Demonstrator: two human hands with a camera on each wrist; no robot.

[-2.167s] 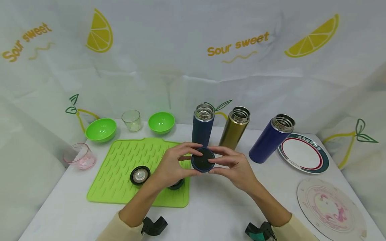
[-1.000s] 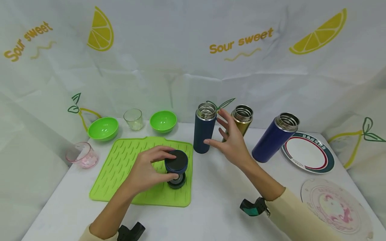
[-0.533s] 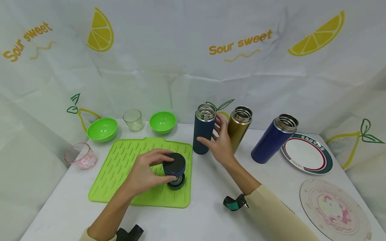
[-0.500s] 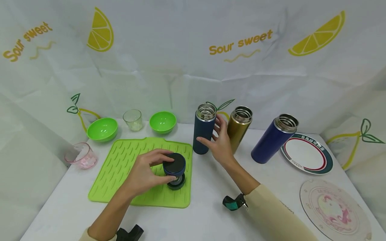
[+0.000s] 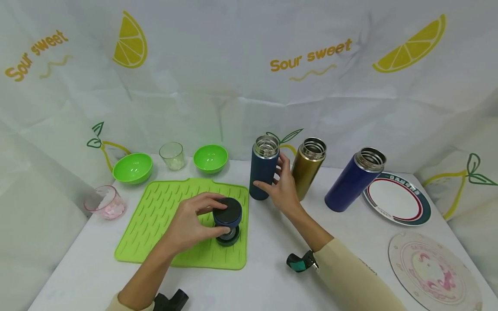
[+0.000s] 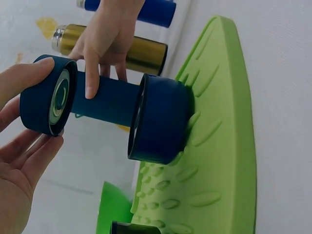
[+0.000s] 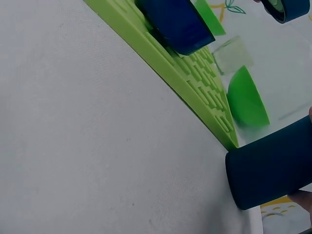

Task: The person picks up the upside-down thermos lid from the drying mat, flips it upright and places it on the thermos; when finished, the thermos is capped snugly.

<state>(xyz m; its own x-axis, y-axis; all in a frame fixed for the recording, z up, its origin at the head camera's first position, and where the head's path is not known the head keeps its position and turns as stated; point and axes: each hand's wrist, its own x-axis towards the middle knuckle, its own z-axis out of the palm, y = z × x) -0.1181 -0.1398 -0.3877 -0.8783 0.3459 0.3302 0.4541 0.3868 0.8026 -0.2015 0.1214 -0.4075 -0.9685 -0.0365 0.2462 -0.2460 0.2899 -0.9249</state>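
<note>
My left hand (image 5: 190, 226) pinches a dark blue thermos lid (image 5: 227, 211) with a black top between thumb and fingers. It is held above the green mat, its steel-lined underside showing in the left wrist view. Below it, a second blue lid (image 6: 168, 119) lies on the mat. My right hand (image 5: 284, 188) grips an upright dark teal thermos (image 5: 261, 168) by its right side, thumb across the front and fingers behind. The thermos has no lid, and its steel mouth faces up. A third lid (image 6: 134, 228) just shows at the left wrist view's bottom edge.
A lidless gold thermos (image 5: 307, 172) stands right beside the right hand; a lidless blue one (image 5: 348, 183) is farther right. The green mat (image 5: 155, 216) lies at left, with green bowls (image 5: 210, 158) and glasses (image 5: 171, 156) around it. Plates (image 5: 394, 196) are at far right.
The hands, earlier together at the lid, have parted. The left carried the lid left over the mat; the right let go of it, reached to the teal thermos and closed its fingers around it.
</note>
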